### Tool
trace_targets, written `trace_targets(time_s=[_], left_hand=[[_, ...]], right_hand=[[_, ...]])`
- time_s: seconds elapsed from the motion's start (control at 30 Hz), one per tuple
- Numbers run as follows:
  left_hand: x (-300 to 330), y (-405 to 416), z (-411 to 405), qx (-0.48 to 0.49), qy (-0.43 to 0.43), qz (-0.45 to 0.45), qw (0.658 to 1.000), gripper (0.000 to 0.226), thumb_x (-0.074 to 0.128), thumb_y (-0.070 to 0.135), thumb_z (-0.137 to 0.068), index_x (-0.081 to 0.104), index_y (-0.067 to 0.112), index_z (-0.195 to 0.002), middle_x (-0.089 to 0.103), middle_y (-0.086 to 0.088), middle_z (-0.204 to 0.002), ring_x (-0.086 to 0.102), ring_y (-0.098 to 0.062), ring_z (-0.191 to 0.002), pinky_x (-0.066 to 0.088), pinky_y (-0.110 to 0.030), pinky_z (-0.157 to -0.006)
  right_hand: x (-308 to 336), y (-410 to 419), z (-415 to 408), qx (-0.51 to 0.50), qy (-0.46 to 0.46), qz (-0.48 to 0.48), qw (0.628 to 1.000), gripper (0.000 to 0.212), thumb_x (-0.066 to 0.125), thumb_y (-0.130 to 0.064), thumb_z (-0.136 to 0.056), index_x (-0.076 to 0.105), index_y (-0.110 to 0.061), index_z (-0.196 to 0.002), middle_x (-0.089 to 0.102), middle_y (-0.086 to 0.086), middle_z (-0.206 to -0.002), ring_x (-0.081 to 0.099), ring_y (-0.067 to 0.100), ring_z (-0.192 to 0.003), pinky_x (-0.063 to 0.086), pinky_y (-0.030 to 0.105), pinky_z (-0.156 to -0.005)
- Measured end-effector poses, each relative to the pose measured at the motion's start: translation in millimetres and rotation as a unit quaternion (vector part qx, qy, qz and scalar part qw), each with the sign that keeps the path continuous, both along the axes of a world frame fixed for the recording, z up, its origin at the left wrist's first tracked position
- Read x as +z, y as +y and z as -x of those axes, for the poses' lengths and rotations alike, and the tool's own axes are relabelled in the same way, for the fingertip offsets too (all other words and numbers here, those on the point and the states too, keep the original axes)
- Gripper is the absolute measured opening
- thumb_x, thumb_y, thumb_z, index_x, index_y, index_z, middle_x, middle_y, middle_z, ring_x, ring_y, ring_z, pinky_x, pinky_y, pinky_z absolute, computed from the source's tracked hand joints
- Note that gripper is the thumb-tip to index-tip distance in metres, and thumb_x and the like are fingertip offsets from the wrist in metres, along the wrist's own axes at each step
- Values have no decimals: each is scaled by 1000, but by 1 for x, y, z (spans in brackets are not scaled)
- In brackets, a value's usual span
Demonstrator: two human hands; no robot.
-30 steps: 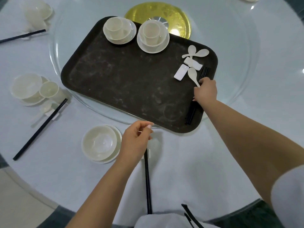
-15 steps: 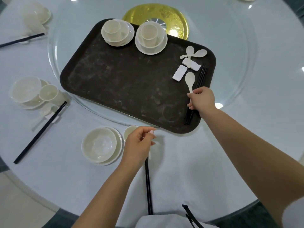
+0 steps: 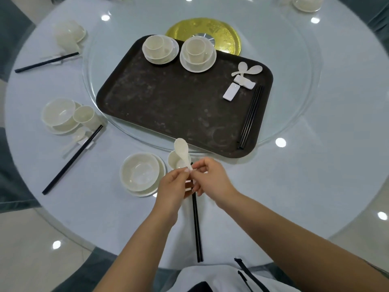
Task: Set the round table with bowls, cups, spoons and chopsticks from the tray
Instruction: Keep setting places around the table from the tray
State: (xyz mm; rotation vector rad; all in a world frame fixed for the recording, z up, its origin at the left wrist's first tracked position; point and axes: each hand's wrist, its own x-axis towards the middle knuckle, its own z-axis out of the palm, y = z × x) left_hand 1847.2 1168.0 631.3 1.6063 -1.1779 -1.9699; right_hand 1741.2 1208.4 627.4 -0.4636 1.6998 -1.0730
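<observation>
Both hands meet over the near edge of the round worktop (image 3: 315, 165). The left hand (image 3: 174, 186) and the right hand (image 3: 212, 180) pinch the handle of a white spoon (image 3: 182, 153) between fingers and thumbs, its scoop pointing far, above a small cup (image 3: 174, 161). Just left of the cup a bowl (image 3: 140, 171) sits on a saucer. A pair of black chopsticks (image 3: 196, 226) lies on the worktop below the hands, running toward the near edge.

The dark tray (image 3: 168, 102) rests on the glass turntable (image 3: 294, 60) in the middle. On its far side stand two stacked sets of bowl and cup (image 3: 160, 49), (image 3: 197, 53). At its right end lie two more spoons (image 3: 248, 70), two white rests (image 3: 231, 92) and black chopsticks (image 3: 251, 114) along the edge.

On the left, another setting (image 3: 63, 116) with chopsticks (image 3: 72, 159) is laid out.
</observation>
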Motion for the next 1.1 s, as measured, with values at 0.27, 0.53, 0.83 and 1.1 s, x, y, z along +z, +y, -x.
trace_targets(time_s=[0.27, 0.53, 0.83, 1.1], left_hand=[[-14, 12, -39, 28, -17, -25, 999, 24, 54, 22, -98, 70, 5, -90, 75, -8, -83, 70, -16, -69, 56, -25, -62], [-51, 22, -68, 12, -120, -45, 992, 18, 59, 20, -95, 73, 9, -90, 69, -10, -80, 63, -23, -73, 57, -37, -79], [-73, 17, -66, -61, -155, 9, 986, 29, 63, 21, -92, 68, -6, -82, 59, -3, -60, 48, -8, -44, 42, -24, -57], [-79, 8, -54, -72, -141, -36, 987, 25, 66, 25, -91, 69, 12, -70, 59, 10, -44, 50, -11, -46, 42, -24, -55]], right_hand=[[-9, 25, -36, 94, 13, -12, 995, 8, 65, -15, -86, 59, -13, -92, 63, -3, -60, 62, 15, -48, 50, 26, -44], [-32, 37, -26, 108, 79, -93, 987, 8, 64, -15, -89, 61, -10, -94, 66, 5, -79, 60, 13, -47, 47, 24, -45], [-60, 50, -2, 89, 107, -158, 978, 11, 62, -14, -88, 62, -5, -94, 65, 6, -78, 62, 18, -55, 54, 33, -61], [-69, 48, 0, 75, 105, -173, 976, 9, 64, -17, -88, 62, -8, -88, 65, 6, -78, 63, 19, -55, 56, 35, -63]])
